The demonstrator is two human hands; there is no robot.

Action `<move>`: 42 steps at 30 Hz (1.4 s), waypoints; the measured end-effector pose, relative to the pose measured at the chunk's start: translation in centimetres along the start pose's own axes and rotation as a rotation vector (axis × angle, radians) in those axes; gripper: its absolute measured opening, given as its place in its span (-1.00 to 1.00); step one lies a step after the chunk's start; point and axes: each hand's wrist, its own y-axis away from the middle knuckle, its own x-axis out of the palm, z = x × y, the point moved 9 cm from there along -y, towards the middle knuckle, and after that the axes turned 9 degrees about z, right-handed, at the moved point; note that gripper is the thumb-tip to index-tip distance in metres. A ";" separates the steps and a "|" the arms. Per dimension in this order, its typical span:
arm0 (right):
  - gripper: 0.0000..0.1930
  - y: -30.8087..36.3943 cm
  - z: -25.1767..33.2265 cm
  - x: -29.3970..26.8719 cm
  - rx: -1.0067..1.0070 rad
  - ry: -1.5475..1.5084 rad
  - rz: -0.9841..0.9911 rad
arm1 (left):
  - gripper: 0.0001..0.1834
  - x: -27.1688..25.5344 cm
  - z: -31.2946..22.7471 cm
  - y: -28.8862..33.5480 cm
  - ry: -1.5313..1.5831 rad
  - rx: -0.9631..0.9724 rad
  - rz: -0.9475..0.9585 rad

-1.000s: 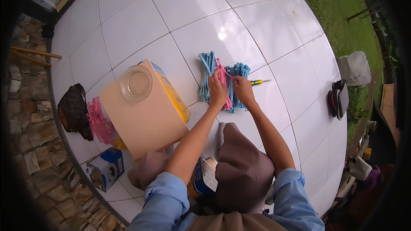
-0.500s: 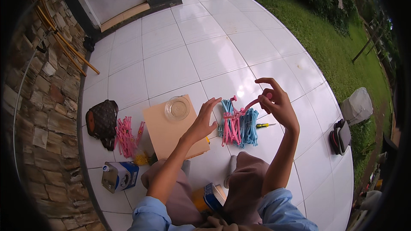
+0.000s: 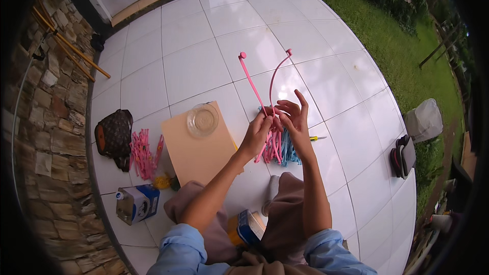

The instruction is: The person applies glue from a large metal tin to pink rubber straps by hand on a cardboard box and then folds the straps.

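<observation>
Over the glossy white tiled floor (image 3: 198, 76), our left hand (image 3: 255, 133) pinches the slender pink plastic piece with two knob-tipped arms (image 3: 249, 80) low, where the arms converge; our right hand (image 3: 294, 130) meets it there, fingers partly spread, its grip unclear. We should support this base firmly and bend gently. Leftward lies the flat cream rectangular board (image 3: 188, 147). Below our hands, the bundle of blue and pink plastic strips (image 3: 289, 155) crowds the workspace; the yellow-handled screwdriver (image 3: 314, 138) lies just beside it.

My light blue sleeves (image 3: 181, 247), rolled up and creased, show at seven and five o'clock; loose brownish-mauve trousers (image 3: 288, 203) around six.
</observation>
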 end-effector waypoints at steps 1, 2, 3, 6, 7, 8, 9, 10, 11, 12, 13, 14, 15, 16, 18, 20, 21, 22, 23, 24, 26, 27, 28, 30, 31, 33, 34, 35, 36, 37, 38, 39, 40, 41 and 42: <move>-0.22 0.1 -1.5 0.8 0.077 -0.063 0.049 | -0.74 -0.5 -1.6 0.2 0.021 -0.008 -0.067; -0.10 0.2 -3.0 1.8 0.154 -0.167 0.155 | -0.74 -0.9 -2.0 0.3 0.074 0.037 -0.023; -0.10 0.3 -3.4 1.2 0.157 -0.166 0.151 | -0.73 -0.7 -3.0 0.2 0.136 0.091 0.028; 0.10 1.3 -4.0 3.1 0.171 0.110 0.496 | -0.80 -1.2 -4.5 1.0 0.301 0.068 -0.017; 0.10 1.3 -4.4 3.4 0.171 0.107 0.499 | -0.83 -1.2 -5.1 1.2 0.451 0.076 -0.016; 0.08 1.5 -5.6 3.6 0.217 0.209 0.509 | -0.90 -1.0 -5.8 1.4 0.505 0.076 -0.029; 0.06 1.7 -6.4 3.8 0.259 0.312 0.516 | -0.90 -0.9 -6.3 1.5 0.502 0.077 -0.029; 0.03 1.7 -7.0 4.2 0.291 0.389 0.516 | -0.93 -0.9 -6.9 1.7 0.586 0.118 -0.013; 0.03 1.6 -7.8 4.7 0.289 0.387 0.519 | -0.95 -0.9 -7.5 1.9 0.669 0.159 0.003; 0.03 1.4 -8.7 5.3 0.233 0.452 0.526 | -0.96 -0.8 -7.9 2.0 0.725 0.178 0.014; 0.02 1.2 -9.1 5.8 0.177 0.521 0.535 | -0.96 -0.9 -8.1 2.1 0.722 0.183 0.013; -0.06 1.4 -10.1 5.8 0.206 0.539 0.509 | -0.96 -1.0 -8.3 2.1 0.779 0.199 0.017; -0.06 1.4 -11.0 5.7 0.200 0.540 0.513 | -0.97 -1.0 -8.6 2.1 0.834 0.218 0.022; -0.14 1.7 -13.0 4.8 0.316 0.486 0.527 | -0.97 -0.9 -8.9 2.1 0.833 0.219 0.025; -0.38 2.2 -14.4 4.2 0.347 0.424 0.565 | -0.98 -1.1 -9.5 2.2 0.901 0.239 -0.001; -0.41 2.4 -14.6 3.5 0.380 0.394 0.584 | -0.98 -1.8 -9.7 2.5 0.892 0.249 -0.017; -0.45 2.4 -14.4 3.5 0.412 0.359 0.600 | -0.98 -2.3 -9.7 2.7 0.878 0.255 -0.034; -0.47 2.2 -13.0 3.7 0.431 0.259 0.595 | -0.98 -2.8 -9.7 2.9 0.871 0.260 -0.039; -0.47 1.9 -12.3 3.5 0.427 0.256 0.603 | -0.99 -3.6 -9.0 2.9 0.832 0.229 -0.077; -0.44 1.3 -11.1 2.3 0.385 0.226 0.502 | -0.98 -4.2 -8.2 2.9 0.800 0.196 -0.111; -0.42 0.5 -9.6 1.4 0.340 0.193 0.406 | -0.98 -4.4 -6.6 2.8 0.787 0.128 -0.107; -0.40 0.2 -8.9 0.4 0.320 0.209 0.327 | -0.97 -3.6 -5.8 2.5 0.784 0.052 -0.095; -0.39 -0.1 -8.3 -0.5 0.300 0.224 0.249 | -0.94 -3.1 -5.3 2.6 0.749 0.007 -0.126; -0.38 -0.6 -8.2 -2.1 0.258 0.346 0.148 | -0.93 -2.5 -5.4 2.5 0.662 -0.012 -0.088; -0.37 -0.7 -8.0 -3.4 0.213 0.465 0.049 | -0.93 -2.1 -5.6 2.5 0.571 -0.027 -0.053; -0.35 -0.6 -8.7 -4.9 0.231 0.574 -0.021 | -0.91 -1.7 -5.9 2.7 0.509 -0.021 -0.017; -0.33 -0.3 -9.6 -6.0 0.339 0.663 -0.064 | -0.90 -1.5 -6.0 2.8 0.418 -0.040 0.014; -0.31 0.1 -10.5 -7.0 0.447 0.751 -0.105 | -0.90 -1.2 -6.1 3.0 0.327 -0.059 0.044; -0.29 0.3 -11.3 -8.5 0.420 0.834 -0.128 | -0.86 -0.6 -6.3 2.8 0.279 -0.047 0.081; -0.29 0.6 -12.4 -9.7 0.423 0.842 -0.136 | -0.86 -0.2 -6.3 2.7 0.286 -0.046 0.089; -0.29 1.3 -13.3 -11.7 0.497 0.944 -0.198 | -0.85 0.6 -6.5 2.6 0.225 -0.043 0.121; -0.29 1.5 -13.3 -12.2 0.562 1.035 -0.253 | -0.83 0.9 -6.9 2.7 0.150 -0.037 0.145; -0.32 1.6 -12.4 -12.0 0.560 1.347 -0.249 | -0.80 1.2 -6.7 2.6 0.130 -0.040 0.178; -0.32 1.5 -11.9 -12.6 0.554 1.353 -0.259 | -0.79 2.0 -6.9 2.6 0.102 -0.028 0.201; -0.37 0.3 -10.3 -10.5 0.439 0.960 -0.212 | -0.77 2.0 -6.9 3.0 0.075 -0.056 0.196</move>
